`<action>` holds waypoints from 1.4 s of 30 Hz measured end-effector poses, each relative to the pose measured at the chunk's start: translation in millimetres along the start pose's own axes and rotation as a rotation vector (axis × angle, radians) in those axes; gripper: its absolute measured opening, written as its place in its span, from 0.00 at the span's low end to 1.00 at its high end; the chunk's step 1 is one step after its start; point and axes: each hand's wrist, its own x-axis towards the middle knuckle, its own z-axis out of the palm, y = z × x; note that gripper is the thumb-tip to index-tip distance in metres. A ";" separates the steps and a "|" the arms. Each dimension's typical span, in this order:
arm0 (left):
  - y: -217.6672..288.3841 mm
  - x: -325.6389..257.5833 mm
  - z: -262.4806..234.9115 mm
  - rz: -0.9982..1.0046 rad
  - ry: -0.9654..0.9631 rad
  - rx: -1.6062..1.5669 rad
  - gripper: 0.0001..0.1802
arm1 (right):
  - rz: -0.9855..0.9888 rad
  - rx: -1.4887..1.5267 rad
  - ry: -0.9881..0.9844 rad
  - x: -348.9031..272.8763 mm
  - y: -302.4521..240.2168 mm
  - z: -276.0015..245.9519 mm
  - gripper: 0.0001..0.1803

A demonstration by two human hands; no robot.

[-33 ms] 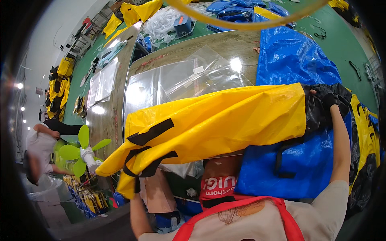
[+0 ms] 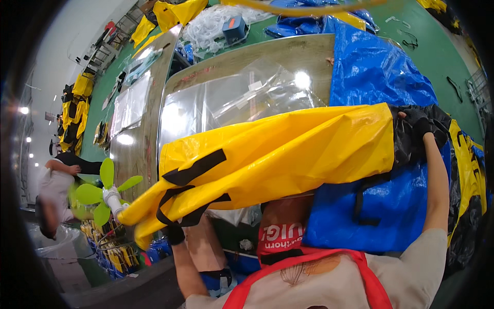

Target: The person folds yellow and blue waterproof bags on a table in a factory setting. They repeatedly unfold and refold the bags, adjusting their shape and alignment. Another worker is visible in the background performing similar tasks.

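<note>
Yellow sheet (image 2: pixel 278 154): stretched across the view above the table (image 2: pixel 247 62), hiding much of it. Blue sheet (image 2: pixel 375 72): partly covered. Right hand (image 2: pixel 419 126), gloved: grips sheet's end. Left hand (image 2: pixel 175 233): mostly hidden; grasp unclear.

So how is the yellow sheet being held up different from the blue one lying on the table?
The yellow sheet is lifted off the table, stretched between the left hand and the right hand; the blue sheet lies spread over the table and hangs off its near edge. The yellow sheet shows several black straps near its left end; the blue sheet shows only one, low down. Both look glossy and wrinkled, like coated waterproof fabric.
</note>
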 end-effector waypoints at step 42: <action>398.1 -37.1 384.4 0.875 -0.692 0.169 0.41 | -0.766 0.280 0.672 -180.4 -275.8 8.2 0.19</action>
